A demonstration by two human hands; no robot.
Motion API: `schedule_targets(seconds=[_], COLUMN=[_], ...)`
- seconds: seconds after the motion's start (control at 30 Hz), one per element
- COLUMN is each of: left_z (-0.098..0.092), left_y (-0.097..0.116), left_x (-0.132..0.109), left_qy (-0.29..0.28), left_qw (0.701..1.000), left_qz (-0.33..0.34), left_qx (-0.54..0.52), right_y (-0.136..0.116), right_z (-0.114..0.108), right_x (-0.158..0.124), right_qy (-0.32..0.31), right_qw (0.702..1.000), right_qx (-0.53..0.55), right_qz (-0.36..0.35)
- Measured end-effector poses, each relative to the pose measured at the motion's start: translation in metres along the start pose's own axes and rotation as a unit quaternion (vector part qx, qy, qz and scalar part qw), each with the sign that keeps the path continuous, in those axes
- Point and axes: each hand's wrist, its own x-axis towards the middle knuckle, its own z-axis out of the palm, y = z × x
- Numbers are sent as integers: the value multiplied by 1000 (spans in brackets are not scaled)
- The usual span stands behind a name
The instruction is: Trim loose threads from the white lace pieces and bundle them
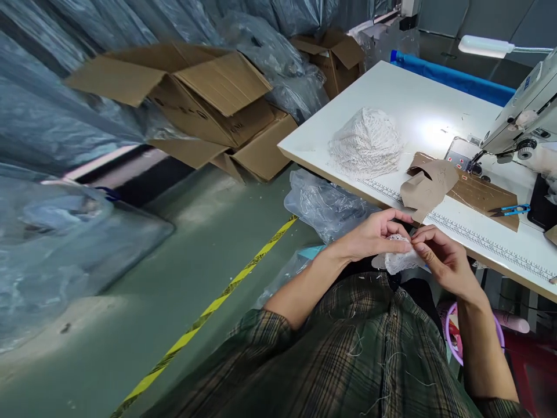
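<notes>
Over my lap, just off the table's front edge, a small piece of white lace fabric (399, 258) is held between both hands. My left hand (378, 235) pinches its upper edge from the left, with thumb and fingers closed on it. From the right, my right hand (441, 255) pinches the same edge, its fingertips close to those of the left. Part of the lace hangs below the fingers. On the white table lies a heap of white lace pieces (365, 142). A sheet of brown paper (430, 186) curls over the table edge, right above my hands.
A sewing machine (517, 116) stands at the right of the white table (413, 96). Blue thread snips (510, 210) lie on brown card. Left are an open cardboard box (209, 110) and plastic bags (322, 203). A purple-rimmed basket (448, 334) sits below the table.
</notes>
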Motion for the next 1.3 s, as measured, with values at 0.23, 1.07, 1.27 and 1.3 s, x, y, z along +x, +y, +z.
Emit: schedule_targets(seconds=[0.23, 1.07, 1.27, 1.3], left_z=[-5, -9, -9, -9], left_y=[-1, -7, -7, -7], left_x=[7, -2, -1, -1], left_qy=[-5, 15, 22, 22], left_qw=[999, 1000, 1000, 1000], left_qz=[-13, -16, -18, -17], left_qx=[-33, -3, 5, 6], right_y=[16, 12, 15, 15], right_z=[-128, 41, 38, 38], right_x=[2, -35, -31, -31], right_qy=[233, 96, 94, 94], right_qw=[893, 978, 973, 973], right_qx=[-383, -64, -134, -140], right_qz=[-36, 176, 165, 161])
